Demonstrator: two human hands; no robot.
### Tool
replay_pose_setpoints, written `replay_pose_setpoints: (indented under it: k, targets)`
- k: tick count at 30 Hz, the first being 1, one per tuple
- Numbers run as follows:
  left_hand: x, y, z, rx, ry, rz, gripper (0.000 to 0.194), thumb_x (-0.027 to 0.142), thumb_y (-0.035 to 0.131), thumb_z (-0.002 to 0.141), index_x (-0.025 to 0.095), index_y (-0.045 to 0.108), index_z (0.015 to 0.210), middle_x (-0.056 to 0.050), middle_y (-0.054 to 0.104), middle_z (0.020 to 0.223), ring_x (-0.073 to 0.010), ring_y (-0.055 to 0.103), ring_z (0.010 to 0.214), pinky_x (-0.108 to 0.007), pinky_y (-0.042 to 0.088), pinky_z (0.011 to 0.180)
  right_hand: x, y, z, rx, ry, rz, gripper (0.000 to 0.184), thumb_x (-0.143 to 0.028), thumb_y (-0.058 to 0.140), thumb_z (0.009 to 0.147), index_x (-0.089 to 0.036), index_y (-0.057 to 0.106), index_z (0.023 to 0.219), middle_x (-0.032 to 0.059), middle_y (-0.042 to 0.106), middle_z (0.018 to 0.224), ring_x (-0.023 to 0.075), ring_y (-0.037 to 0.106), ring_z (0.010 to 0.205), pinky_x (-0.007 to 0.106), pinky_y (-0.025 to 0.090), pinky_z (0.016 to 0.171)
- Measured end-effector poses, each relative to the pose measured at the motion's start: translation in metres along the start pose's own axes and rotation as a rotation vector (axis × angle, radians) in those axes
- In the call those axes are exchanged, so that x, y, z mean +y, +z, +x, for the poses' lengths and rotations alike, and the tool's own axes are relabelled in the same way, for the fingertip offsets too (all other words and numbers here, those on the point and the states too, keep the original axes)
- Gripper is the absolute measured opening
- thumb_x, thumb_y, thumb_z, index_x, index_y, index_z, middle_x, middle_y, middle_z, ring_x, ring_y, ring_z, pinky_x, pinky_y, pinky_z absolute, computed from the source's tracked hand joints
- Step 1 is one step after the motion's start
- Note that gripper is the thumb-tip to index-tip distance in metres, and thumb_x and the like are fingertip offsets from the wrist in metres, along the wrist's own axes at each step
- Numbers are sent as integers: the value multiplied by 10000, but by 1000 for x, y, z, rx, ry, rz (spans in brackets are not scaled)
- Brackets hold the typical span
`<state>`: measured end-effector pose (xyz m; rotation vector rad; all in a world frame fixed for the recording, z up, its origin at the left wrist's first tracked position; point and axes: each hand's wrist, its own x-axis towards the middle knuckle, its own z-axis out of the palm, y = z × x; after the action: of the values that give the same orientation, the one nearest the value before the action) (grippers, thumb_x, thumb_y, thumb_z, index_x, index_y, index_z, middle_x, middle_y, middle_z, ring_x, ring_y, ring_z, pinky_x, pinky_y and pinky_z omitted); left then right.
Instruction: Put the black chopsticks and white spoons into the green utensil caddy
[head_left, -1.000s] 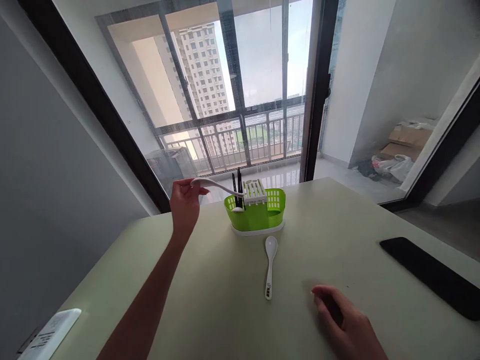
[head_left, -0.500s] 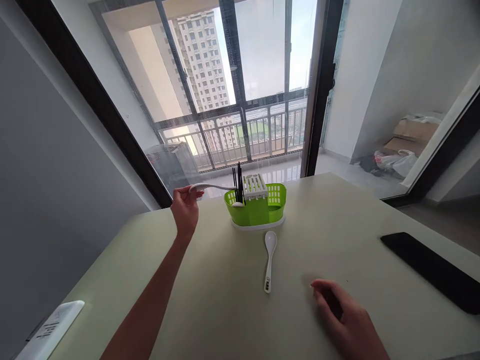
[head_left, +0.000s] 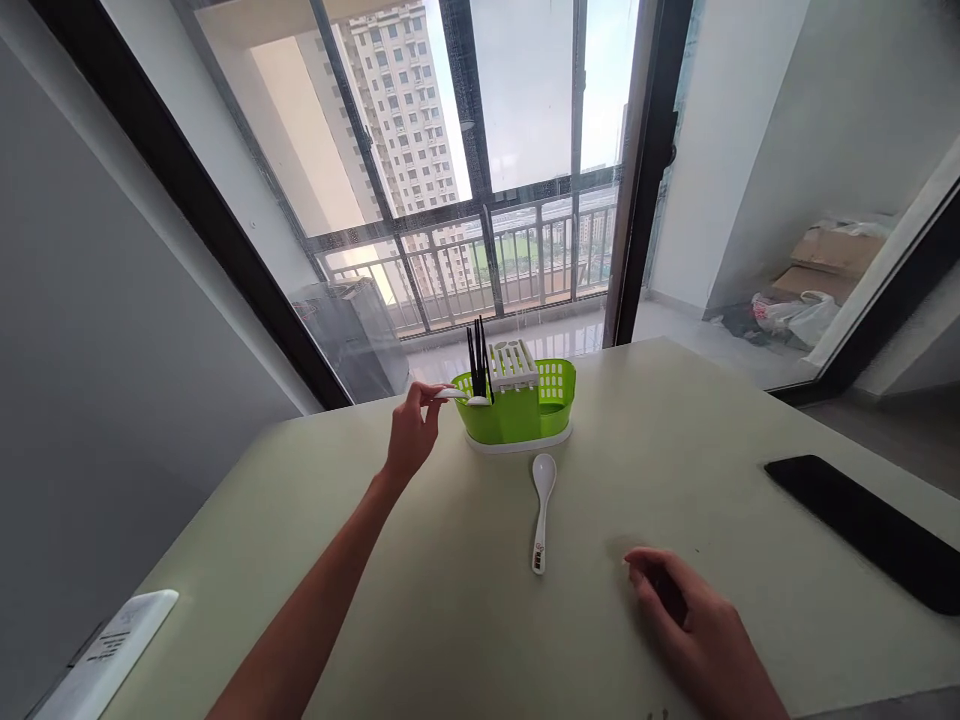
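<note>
My left hand (head_left: 416, 428) is pinched on a white spoon (head_left: 450, 393) at the left end of a green plastic utensil holder (head_left: 517, 415). Part of that spoon is hidden by my fingers. Black chopsticks (head_left: 478, 358) stand upright in the holder's left section, and a white spoon bowl (head_left: 478, 400) shows at its rim. A second white spoon (head_left: 541, 510) lies on the table in front of the holder, bowl facing away from me. My right hand (head_left: 694, 625) rests on the tabletop to the right, loosely curled and holding nothing visible.
A white slotted cover (head_left: 514, 362) tops the holder's middle. On the pale table (head_left: 420, 600) lie a long black object (head_left: 862, 530) at right and a white object with printed marks (head_left: 112, 645) at left. Glass doors and windows stand beyond the table.
My left hand has moved right, up close to the holder, with the spoon in its fingers. The right hand stays in place, and the view has shifted slightly.
</note>
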<state>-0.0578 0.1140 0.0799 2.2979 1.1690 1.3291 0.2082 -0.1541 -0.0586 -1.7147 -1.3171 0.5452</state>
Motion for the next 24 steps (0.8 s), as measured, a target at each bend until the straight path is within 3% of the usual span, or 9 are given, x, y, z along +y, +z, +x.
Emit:
replay_pose_setpoints:
  k: [6,10,14,17,20,24]
  targets:
    - [3,0,-5,-69,5,66,140,333,550,981,235,617,1056,-88,764,1139,-223,709,1008,-355,539,868,-6,-1,-4,-6,17,-6,347,-525,480,961,-248,678,1031,63,772,980,214,737,834,283,588,719]
    - [0,1,-12,-65,-58,-21,238,289,571,939,235,597,1169,-87,725,1216,-211,694,1050,-345,534,863,-4,-1,-3,5,16,-11,346,-531,488,954,-252,682,1017,52,771,941,212,731,804,281,584,702]
    - [-14,8,-24,160,-363,-160,326,219,608,833,217,556,1155,-95,677,1231,-184,696,1015,-299,546,806,-3,0,-3,0,13,-16,324,-513,491,960,-262,683,1031,36,769,960,200,729,806,271,579,709]
    - [-25,16,-38,273,-555,-154,254,267,505,877,193,529,1119,-119,667,1144,-188,693,967,-300,548,743,-4,0,-3,5,14,-6,309,-498,492,962,-264,682,1029,32,768,980,196,733,832,260,580,721]
    - [-24,29,-58,144,-601,-147,255,345,496,888,177,564,1069,-106,687,1023,-201,693,900,-299,542,687,-6,-1,-3,10,12,5,301,-489,498,959,-262,684,1028,36,767,995,200,735,856,263,581,744]
    - [-2,59,-82,-223,-553,-152,245,391,656,798,190,656,938,-52,716,854,-182,665,707,-302,527,632,-9,-3,-3,4,29,2,289,-481,493,964,-266,674,1031,30,766,986,203,733,861,270,579,753]
